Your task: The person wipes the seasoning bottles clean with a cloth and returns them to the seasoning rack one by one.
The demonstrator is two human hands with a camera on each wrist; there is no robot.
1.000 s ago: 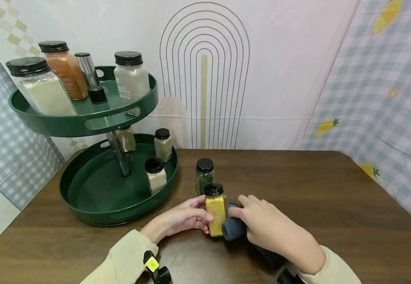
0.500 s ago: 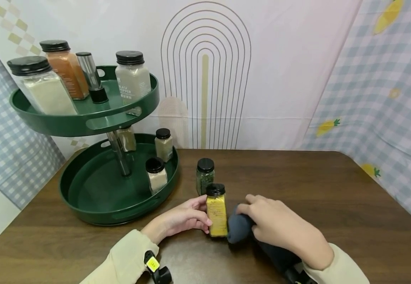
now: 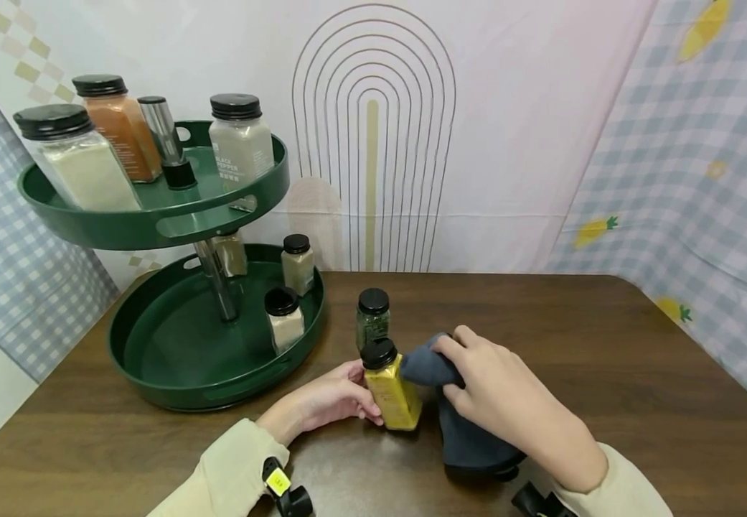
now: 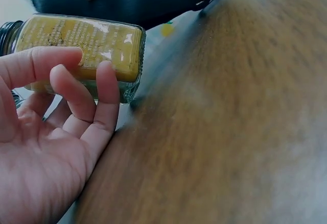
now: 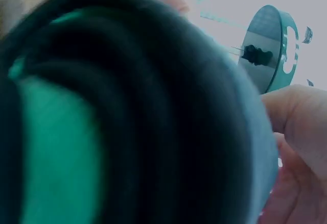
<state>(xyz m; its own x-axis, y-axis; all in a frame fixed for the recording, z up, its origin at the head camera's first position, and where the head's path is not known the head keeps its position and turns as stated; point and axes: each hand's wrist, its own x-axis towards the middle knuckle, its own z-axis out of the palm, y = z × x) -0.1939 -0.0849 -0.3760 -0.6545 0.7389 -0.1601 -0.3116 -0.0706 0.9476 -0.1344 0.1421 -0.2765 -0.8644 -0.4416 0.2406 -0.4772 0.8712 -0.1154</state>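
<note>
My left hand (image 3: 328, 398) holds a small square spice jar (image 3: 394, 402) of yellow powder with a black lid. The jar leans, lid toward the left and base low over the table. In the left wrist view, thumb and curled fingers lie along the jar (image 4: 110, 38). My right hand (image 3: 502, 391) grips a dark blue-grey cloth (image 3: 476, 438), whose bunched upper end meets the jar's right side near the shoulder; the rest droops toward the table. The cloth (image 5: 204, 106) fills much of the right wrist view, blurred. Just behind stands a jar of green herbs (image 3: 373, 323).
A green two-tier round stand is at the left. Its upper tray (image 3: 121, 228) bears larger jars, including an orange one (image 3: 124, 136); its lower tray (image 3: 173, 384) bears small jars near its right side. Patterned fabric (image 3: 509, 143) hangs behind the brown table (image 3: 573, 345).
The yellow jar has gone from upright to leaning left. My right hand has lifted the cloth's end from beside the jar's base to its upper side, and more cloth hangs below.
</note>
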